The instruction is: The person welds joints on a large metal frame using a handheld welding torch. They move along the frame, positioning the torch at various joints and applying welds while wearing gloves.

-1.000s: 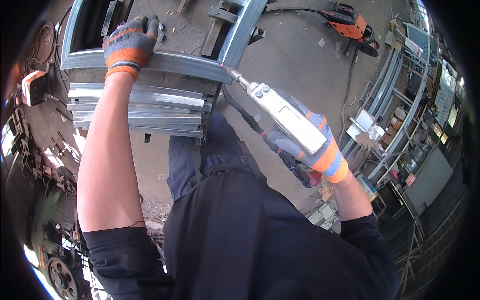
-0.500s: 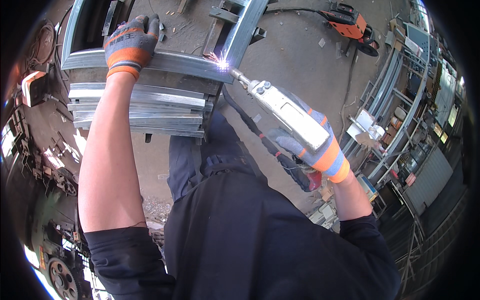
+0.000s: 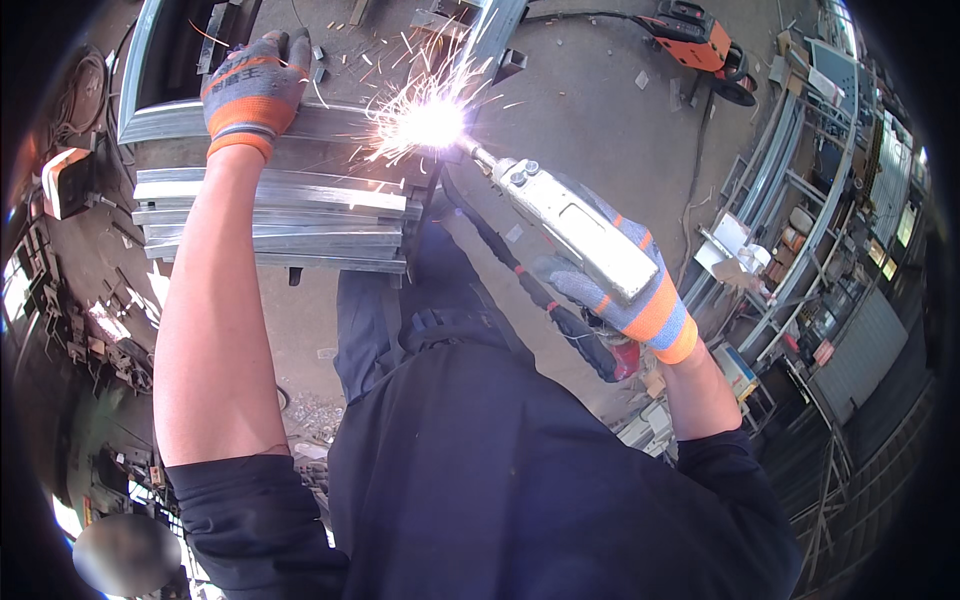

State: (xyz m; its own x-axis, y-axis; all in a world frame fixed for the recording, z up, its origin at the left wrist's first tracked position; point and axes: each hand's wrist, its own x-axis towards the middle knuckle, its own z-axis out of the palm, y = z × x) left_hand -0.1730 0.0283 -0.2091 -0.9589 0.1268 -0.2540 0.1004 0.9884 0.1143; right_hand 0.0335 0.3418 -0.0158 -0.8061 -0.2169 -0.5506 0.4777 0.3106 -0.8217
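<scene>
- A stack of long grey galvanised steel channel profiles (image 3: 270, 215) is lying flat in front of the person, just below a grey steel frame rail (image 3: 330, 122) that is resting across its top.
- A pale metal handheld welding torch with a thin nozzle (image 3: 575, 225) is slanting up to the left, its tip sitting at the rail's right end, where a bright white burst of sparks (image 3: 430, 118) is flaring.
- The right hand (image 3: 625, 290), in a grey and orange knitted glove, is wrapping its fingers tightly round the torch body.
- The left hand (image 3: 252, 90), gloved the same, is pressing down flat on the rail's left part, fingers curled over its far edge.
- An orange power tool (image 3: 700, 35) is lying on the concrete floor (image 3: 600, 110), well apart from the sparks.
</scene>
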